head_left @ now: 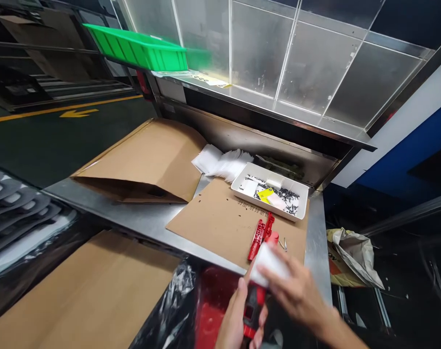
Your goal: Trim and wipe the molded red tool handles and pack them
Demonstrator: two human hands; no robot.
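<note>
My left hand (234, 312) is wrapped round the dark grip of a red-and-black handheld tool (255, 303), whose red end points away from me. With my right hand (302, 293) I press a white wipe (270, 264) against the tool's upper part; both are blurred, and the wipe hides that section. Just beyond lie narrow red plastic parts (257, 238) on a cardboard sheet (209, 228), with small metal pins (284, 244) beside them. A white tray (299, 213) behind holds many tiny black pieces, white slips and a yellow label (265, 195).
White wipes (229, 164) are fanned out behind the sheet. An open cardboard box (143, 155) lies on the metal bench at left. A green bin (140, 48) stands on the raised ledge. Red bin (211, 305) sits below the front edge; a paper bag (346, 264) is at right.
</note>
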